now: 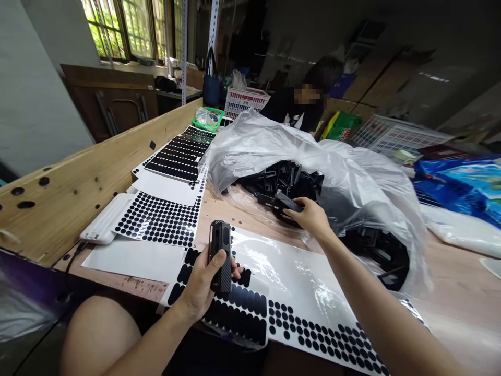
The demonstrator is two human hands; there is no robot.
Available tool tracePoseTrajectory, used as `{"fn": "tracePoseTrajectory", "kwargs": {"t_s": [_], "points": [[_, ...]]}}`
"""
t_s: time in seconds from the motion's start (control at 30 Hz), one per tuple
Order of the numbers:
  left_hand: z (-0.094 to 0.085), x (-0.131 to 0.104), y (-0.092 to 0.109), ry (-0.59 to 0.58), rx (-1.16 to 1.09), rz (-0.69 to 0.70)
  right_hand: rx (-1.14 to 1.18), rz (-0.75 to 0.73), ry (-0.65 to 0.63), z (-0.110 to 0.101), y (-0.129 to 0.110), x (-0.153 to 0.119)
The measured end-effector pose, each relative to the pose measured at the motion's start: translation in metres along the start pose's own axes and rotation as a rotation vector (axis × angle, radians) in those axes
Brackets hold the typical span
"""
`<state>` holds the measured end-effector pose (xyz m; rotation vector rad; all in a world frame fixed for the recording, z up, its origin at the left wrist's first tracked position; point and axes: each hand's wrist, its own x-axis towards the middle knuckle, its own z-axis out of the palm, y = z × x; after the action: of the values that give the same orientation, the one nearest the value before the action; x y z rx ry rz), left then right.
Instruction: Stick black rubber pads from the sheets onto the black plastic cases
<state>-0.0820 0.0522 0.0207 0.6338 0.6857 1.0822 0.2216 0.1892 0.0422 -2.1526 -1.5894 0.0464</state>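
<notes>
My left hand (199,284) is closed round a black plastic part (221,250) with a carbon-fibre pattern, holding it upright above sheets of black stickers. Just under this hand lies a sheet of oblong black stickers (238,319). At the mouth of a big translucent plastic bag (274,137), my right hand (313,215) pinches another carbon-patterned black part (288,201). Behind it, several loose black parts (291,175) are heaped inside the bag. A white sheet with round black dots (332,337) lies partly under my right forearm.
More dot sheets (158,216) lie at left beside a white power bank (107,219) with a cable. A wooden board (97,167) edges the table. Behind are a green basket (209,120), a white crate (246,99) and a seated person (293,107). Blue packaging (457,180) lies right.
</notes>
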Motion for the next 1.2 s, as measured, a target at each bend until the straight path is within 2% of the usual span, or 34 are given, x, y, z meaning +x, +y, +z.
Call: {"fn": "tracePoseTrajectory", "kwargs": {"t_s": [0.2, 0.37, 0.43, 0.47, 0.53, 0.6, 0.67, 0.7, 0.77, 0.9, 1.03, 1.1, 1.2], "points": [[0.003, 0.000, 0.003, 0.035, -0.020, -0.031, -0.049, -0.086, 0.075, -0.009, -0.004, -0.021], [0.000, 0.000, 0.003, 0.044, -0.074, -0.036, 0.004, -0.161, 0.120, -0.025, -0.036, -0.037], [-0.001, -0.001, 0.004, 0.039, -0.111, -0.027, 0.150, -0.248, 0.022, -0.035, -0.054, -0.053], [-0.002, 0.000, 0.004, 0.036, -0.133, -0.027, 0.241, -0.325, -0.059, -0.039, -0.062, -0.061], [-0.003, 0.001, 0.003, 0.039, -0.179, -0.050, 0.374, -0.569, -0.217, -0.048, -0.077, -0.078], [-0.005, 0.003, 0.001, 0.046, -0.198, -0.098, 0.358, -0.895, -0.293, -0.054, -0.088, -0.092], [-0.007, 0.005, -0.002, 0.032, -0.184, -0.130, 0.258, -1.172, -0.314, -0.056, -0.097, -0.100], [-0.008, 0.006, -0.004, 0.014, -0.174, -0.132, 0.210, -1.258, -0.333, -0.056, -0.100, -0.103], [-0.010, 0.006, -0.006, -0.025, -0.154, -0.126, 0.157, -1.332, -0.378, -0.053, -0.106, -0.106], [-0.009, 0.001, -0.004, -0.079, -0.105, -0.107, 0.175, -1.304, -0.479, -0.050, -0.108, -0.109], [-0.005, -0.003, 0.001, -0.085, -0.052, -0.072, 0.335, -1.151, -0.663, -0.050, -0.097, -0.103], [-0.005, -0.003, 0.003, -0.051, -0.078, -0.066, 0.494, -0.952, -0.655, -0.043, -0.090, -0.099], [-0.007, 0.000, 0.003, -0.001, -0.173, -0.039, 0.487, -0.568, -0.491, -0.018, -0.082, -0.095]]}}
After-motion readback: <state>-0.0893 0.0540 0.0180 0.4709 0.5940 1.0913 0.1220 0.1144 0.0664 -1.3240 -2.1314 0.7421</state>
